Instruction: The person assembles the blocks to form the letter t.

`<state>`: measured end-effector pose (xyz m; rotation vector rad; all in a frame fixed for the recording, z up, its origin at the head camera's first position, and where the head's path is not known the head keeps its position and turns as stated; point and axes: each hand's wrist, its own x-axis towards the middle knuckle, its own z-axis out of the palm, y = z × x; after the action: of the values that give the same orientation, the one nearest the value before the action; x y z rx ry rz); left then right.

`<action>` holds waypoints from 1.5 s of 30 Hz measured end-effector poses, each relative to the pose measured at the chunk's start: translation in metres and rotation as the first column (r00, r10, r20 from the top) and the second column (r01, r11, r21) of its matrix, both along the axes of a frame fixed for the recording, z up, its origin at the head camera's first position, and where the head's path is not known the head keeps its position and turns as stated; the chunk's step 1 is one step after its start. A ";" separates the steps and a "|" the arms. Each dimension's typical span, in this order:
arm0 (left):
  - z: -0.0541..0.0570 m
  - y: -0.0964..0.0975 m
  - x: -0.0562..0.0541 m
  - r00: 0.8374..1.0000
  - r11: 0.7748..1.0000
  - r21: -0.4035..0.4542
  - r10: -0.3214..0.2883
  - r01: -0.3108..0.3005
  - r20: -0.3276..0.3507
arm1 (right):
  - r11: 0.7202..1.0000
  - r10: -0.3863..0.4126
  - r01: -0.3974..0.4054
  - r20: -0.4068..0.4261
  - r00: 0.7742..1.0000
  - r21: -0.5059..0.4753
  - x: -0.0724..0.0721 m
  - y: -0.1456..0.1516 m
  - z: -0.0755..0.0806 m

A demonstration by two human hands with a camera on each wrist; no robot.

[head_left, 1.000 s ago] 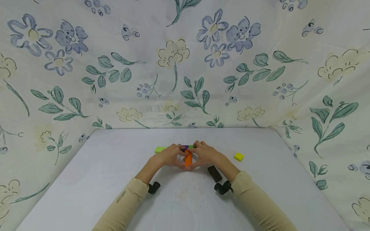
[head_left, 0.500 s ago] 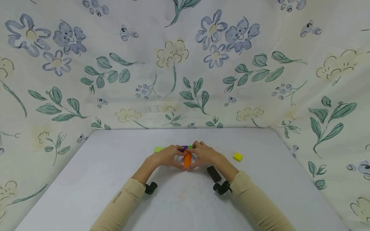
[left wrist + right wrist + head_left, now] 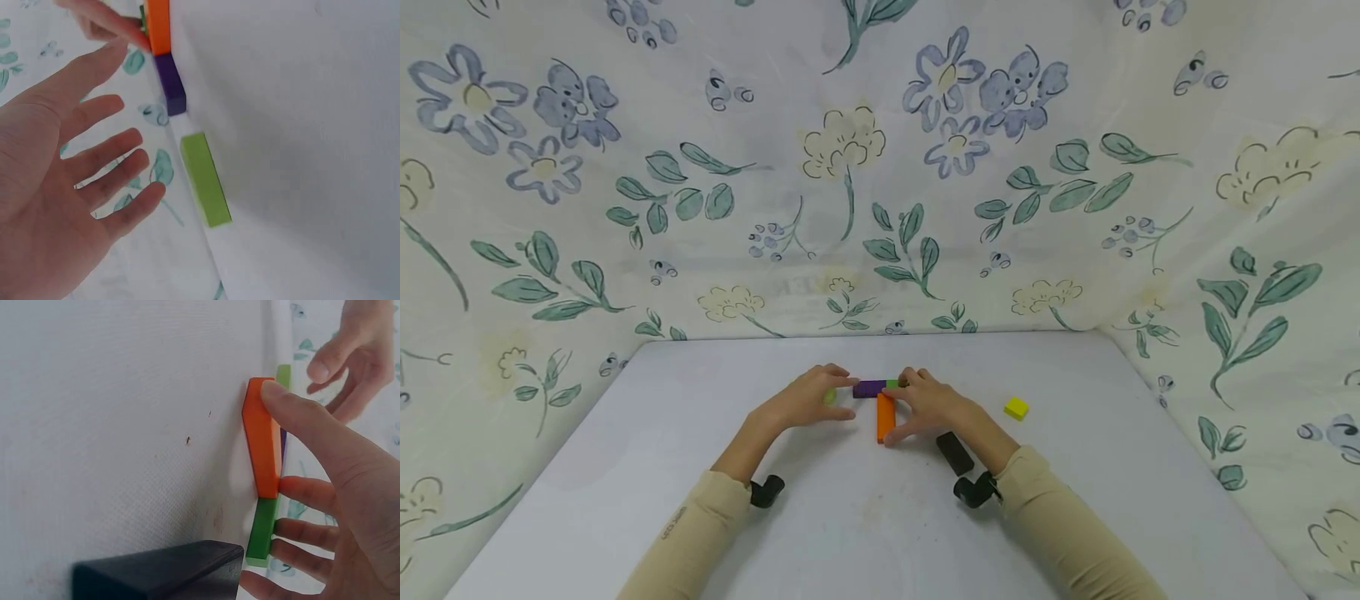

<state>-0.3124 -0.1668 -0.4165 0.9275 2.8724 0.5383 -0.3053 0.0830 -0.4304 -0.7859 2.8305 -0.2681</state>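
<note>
In the head view my right hand [image 3: 931,402] holds an orange block [image 3: 886,421] lengthwise, thumb at its near end and index finger at its far end. Behind that block lies a purple block [image 3: 868,389], with a green block [image 3: 261,532] beside it in line, the other fingertips along its side in the right wrist view. My left hand [image 3: 805,395] is off to the left, fingers loosely extended and holding nothing. Close to it lies a light green block [image 3: 206,180], mostly hidden behind the hand in the head view and separated from the purple one by a gap.
A dark brown block [image 3: 955,452] lies on the white table [image 3: 880,533], just inside the right wrist. Farther right sits a small yellow block [image 3: 1017,408]. A floral cloth [image 3: 850,208] rises behind the table's back edge.
My left hand has let go of the orange block and moved left, uncovering the purple block and now covering most of the light green one. The right hand stays on the orange block.
</note>
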 end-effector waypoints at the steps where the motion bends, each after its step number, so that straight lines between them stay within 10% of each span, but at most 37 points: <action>1: 0.001 -0.003 0.000 1.000 1.000 0.000 0.013 -0.013 -0.006 | 1.000 -0.001 0.001 0.002 1.000 -0.001 0.000 0.000 0.000; 15: -0.001 -0.032 -0.005 0.980 0.975 -0.104 0.191 -0.196 -0.054 | 1.000 -0.012 0.012 0.005 1.000 -0.003 0.003 0.003 0.001; 36: -0.011 -0.016 -0.001 0.863 0.829 -0.253 0.502 -0.498 -0.055 | 1.000 -0.006 0.006 0.004 1.000 -0.008 0.003 0.003 -0.002; 45: -0.008 -0.011 0.000 0.846 0.810 -0.256 0.527 -0.528 -0.076 | 1.000 -0.010 0.010 0.009 1.000 -0.011 0.003 0.002 0.000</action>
<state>-0.3122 -0.1773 -0.4246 0.0716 3.0825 0.1577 -0.3019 0.0851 -0.4301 -0.7704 2.8276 -0.2882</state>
